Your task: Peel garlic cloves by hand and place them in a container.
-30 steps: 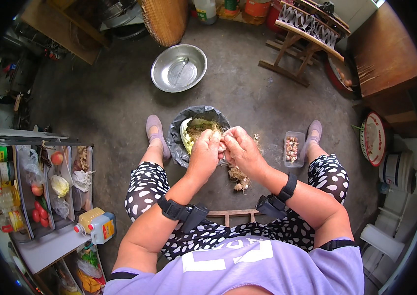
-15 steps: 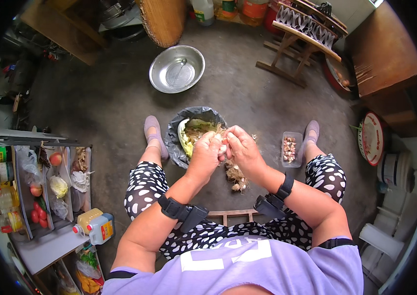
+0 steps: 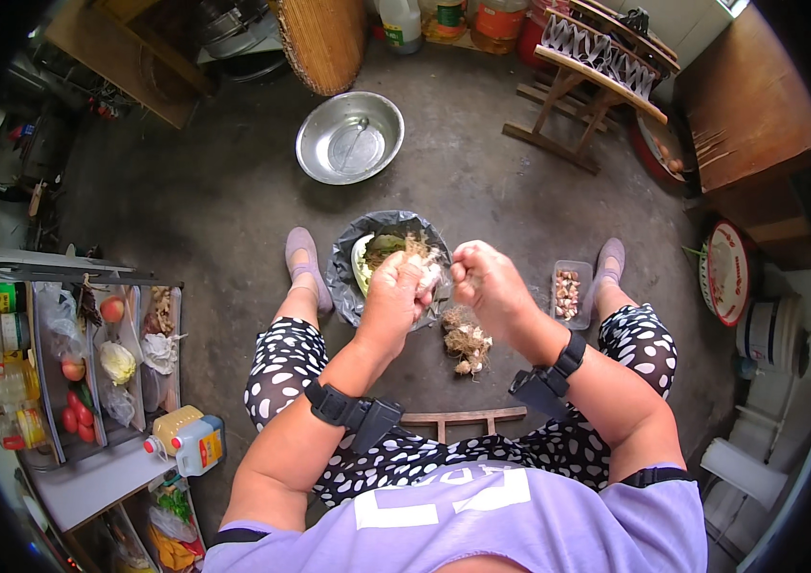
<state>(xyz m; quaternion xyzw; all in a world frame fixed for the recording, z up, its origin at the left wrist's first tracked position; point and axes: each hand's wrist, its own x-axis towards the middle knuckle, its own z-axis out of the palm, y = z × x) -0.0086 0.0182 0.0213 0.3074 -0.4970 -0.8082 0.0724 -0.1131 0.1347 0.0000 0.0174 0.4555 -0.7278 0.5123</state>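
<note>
My left hand (image 3: 393, 304) is closed around a pale garlic bulb (image 3: 430, 277) above a bin lined with a black bag (image 3: 341, 265). Just to its right, a small gap away, my right hand (image 3: 493, 289) has its fingers curled together; whatever they may pinch is hidden. Inside the bin lie yellow-green cabbage leaves (image 3: 361, 260) and dry, stringy scraps. Below my hands, a pile of garlic bulbs with brown roots (image 3: 466, 342) rests on the floor. Reddish-white garlic cloves (image 3: 566, 291) fill part of a clear plastic box (image 3: 572, 324) beside my right foot.
A steel basin (image 3: 315, 170) holding a spoon stands ahead on the floor. A folding wooden stool (image 3: 558, 143) is at the far right, near an enamel basin (image 3: 732, 272). Bottles and vegetables fill a rack (image 3: 90, 382) on the left, with two jugs (image 3: 197, 444) nearby.
My hands have drawn apart; the right one moved to the right, off the garlic, while the left kept hold of it. The whole view has shifted slightly.
</note>
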